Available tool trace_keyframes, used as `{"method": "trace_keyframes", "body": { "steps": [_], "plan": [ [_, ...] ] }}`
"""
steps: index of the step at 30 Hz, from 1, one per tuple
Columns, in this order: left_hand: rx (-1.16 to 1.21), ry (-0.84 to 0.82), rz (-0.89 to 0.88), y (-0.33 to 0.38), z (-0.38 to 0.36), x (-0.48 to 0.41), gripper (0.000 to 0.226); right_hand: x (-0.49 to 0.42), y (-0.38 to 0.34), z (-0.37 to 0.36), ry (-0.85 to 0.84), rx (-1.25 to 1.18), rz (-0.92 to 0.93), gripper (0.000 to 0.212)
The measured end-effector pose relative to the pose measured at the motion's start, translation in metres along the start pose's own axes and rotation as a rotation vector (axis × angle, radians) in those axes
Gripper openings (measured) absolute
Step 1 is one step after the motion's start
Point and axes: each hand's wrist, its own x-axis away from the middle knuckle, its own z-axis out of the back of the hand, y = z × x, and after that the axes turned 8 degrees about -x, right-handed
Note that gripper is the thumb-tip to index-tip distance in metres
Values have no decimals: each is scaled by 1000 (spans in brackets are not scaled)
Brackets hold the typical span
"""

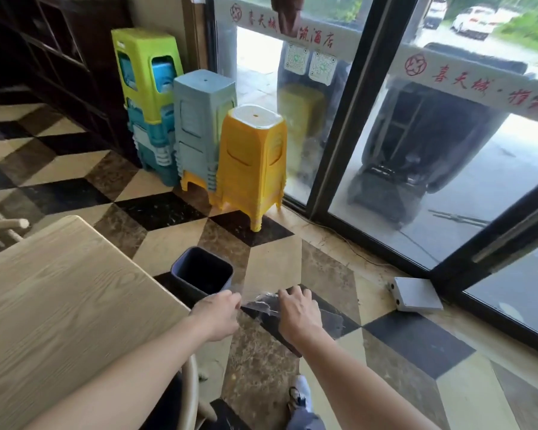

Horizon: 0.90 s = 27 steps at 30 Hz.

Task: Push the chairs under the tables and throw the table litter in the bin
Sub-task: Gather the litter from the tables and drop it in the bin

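Note:
A small grey bin [202,272] with a dark inside stands on the floor beside the corner of the light wooden table [59,305]. Just in front of the bin, both hands hold a crumpled sheet of clear plastic wrap [261,301] stretched between them. My left hand [218,315] pinches its left end. My right hand [297,315] grips its right side, and more of the film hangs past that hand. A curved wooden chair back [188,395] shows at the table's near edge, below my left forearm.
Stacks of green, blue-grey and yellow plastic stools [252,162] stand against the wall and glass door [416,150]. A grey box [416,293] lies on the floor by the door frame. Another chair's arm [7,225] pokes in at the left. Patterned tile floor lies around.

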Motion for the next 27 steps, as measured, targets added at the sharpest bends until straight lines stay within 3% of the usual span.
{"method": "trace_keyframes", "body": {
  "steps": [13, 20, 27],
  "plan": [
    [86, -2, 318, 24, 21, -162, 25, -206, 100, 52, -181, -71, 174, 41],
    [103, 24, 423, 24, 28, -187, 35, -260, 71, 46, -288, 13, 301, 37],
    [171, 4, 574, -53, 30, -200, 38, -318, 10, 46, -336, 123, 430, 40]
  ]
}}
